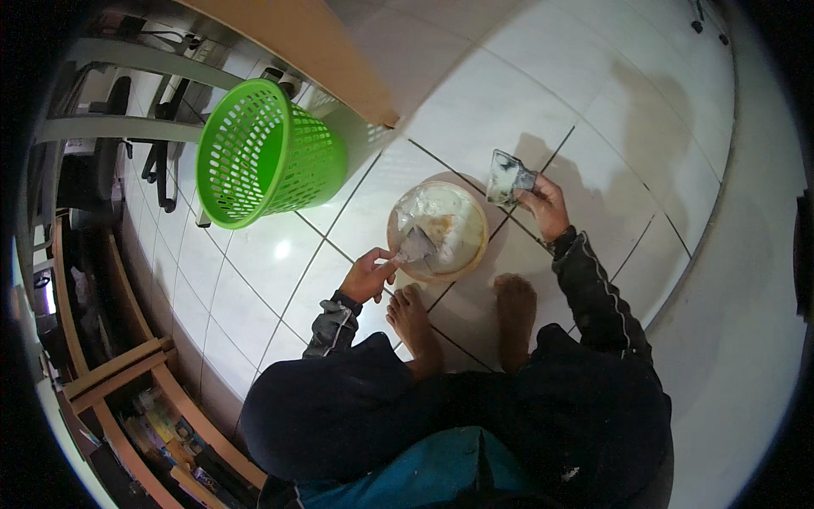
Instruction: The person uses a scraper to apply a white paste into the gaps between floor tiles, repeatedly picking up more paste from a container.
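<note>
1. The bowl [484,243] is set on the tiled floor [280,280], near the middle of the frame; white paste [460,242] is spread inside it.
2. One scraper [415,246] is held by the left hand [367,276], its grip narrowed around the handle; the blade is placed over the bowl's lower-left rim (whether the paste is touched cannot be told).
3. A second, smeared scraper [507,178] is held by the right hand [548,208], its grip closed on the lower end, just beyond the bowl's upper right.
4. The floor could be spotted if paste were shed from that raised blade, since nothing is placed beneath it.
5. The bowl, seemingly steadied by neither hand, could be slid or tipped if its rim were pressed hard.
6. The left foot [413,327], just below the bowl, could be splashed by a careless flick.
</note>
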Motion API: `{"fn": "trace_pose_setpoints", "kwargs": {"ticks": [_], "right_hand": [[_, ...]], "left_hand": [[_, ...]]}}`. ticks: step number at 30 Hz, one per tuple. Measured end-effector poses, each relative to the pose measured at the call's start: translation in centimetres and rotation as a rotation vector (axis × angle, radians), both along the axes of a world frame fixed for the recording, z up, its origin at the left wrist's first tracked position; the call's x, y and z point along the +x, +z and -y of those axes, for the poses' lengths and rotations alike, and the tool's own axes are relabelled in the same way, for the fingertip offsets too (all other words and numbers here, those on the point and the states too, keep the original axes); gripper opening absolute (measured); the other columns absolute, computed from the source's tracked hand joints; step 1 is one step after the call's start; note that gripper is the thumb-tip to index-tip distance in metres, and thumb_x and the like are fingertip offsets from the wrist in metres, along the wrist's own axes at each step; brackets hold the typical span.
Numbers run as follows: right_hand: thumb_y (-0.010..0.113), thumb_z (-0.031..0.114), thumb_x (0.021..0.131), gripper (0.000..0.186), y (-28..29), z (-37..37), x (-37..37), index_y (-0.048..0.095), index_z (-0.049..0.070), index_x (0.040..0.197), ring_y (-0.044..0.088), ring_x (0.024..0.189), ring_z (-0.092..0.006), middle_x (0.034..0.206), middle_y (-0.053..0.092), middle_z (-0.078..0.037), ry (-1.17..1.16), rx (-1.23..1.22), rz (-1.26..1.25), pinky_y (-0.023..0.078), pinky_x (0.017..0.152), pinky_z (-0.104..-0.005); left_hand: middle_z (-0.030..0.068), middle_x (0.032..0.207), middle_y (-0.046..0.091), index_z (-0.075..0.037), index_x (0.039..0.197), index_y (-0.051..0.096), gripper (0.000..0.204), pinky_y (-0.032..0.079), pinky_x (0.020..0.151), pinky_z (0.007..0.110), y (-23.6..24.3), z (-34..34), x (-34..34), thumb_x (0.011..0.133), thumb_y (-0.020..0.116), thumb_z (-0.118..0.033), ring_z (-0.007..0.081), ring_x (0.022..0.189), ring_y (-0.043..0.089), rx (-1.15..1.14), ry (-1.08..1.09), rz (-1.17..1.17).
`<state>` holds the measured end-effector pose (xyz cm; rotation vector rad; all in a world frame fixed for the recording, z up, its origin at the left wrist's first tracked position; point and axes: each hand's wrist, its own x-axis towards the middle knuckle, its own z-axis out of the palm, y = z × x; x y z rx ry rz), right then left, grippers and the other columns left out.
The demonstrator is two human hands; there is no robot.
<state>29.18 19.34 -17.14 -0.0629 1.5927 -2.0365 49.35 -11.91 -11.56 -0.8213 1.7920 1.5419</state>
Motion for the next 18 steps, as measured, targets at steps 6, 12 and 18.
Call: {"fn": "trace_pose_setpoints", "kwargs": {"ticks": [6, 12, 18], "right_hand": [[0.063, 0.01, 0.089, 0.024, 0.6, 3.9, 2.5, 0.06, 0.002, 0.11, 0.057, 0.086, -0.0075, 0.096, 0.064, -0.001, 0.004, -0.009, 0.031, 0.046, 0.077, -0.0262], [0.062, 0.012, 0.089, 0.025, -0.3, 5.0, 3.9, 0.059, 0.001, 0.111, 0.058, 0.087, -0.0095, 0.097, 0.063, 0.0, -0.038, -0.026, 0.118, 0.047, 0.079, -0.0261], [0.062, 0.009, 0.086, 0.027, -0.6, 4.5, 5.6, 0.06, 0.003, 0.112, 0.057, 0.079, -0.0094, 0.092, 0.063, 0.001, -0.074, -0.06, 0.284, 0.045, 0.07, -0.0232]], "left_hand": [[0.0043, 0.071, 0.058, 0.002, 0.115, 0.05, 0.041, 0.041, 0.036, 0.025, -1.0, 0.1, -1.0, 0.092, 0.059, -0.031, 0.0103, 0.042, 0.049, 0.046, 0.082, -0.053], [0.0056, 0.07, 0.057, 0.003, 0.113, 0.05, 0.041, 0.04, 0.036, 0.027, -2.6, -2.5, -3.7, 0.091, 0.059, -0.03, 0.0122, 0.041, 0.048, -0.002, 0.09, -0.076], [0.0071, 0.069, 0.057, 0.004, 0.114, 0.049, 0.042, 0.039, 0.035, 0.029, -3.6, -4.5, -4.9, 0.089, 0.059, -0.029, 0.0136, 0.04, 0.048, 0.068, 0.246, -0.073]]}}
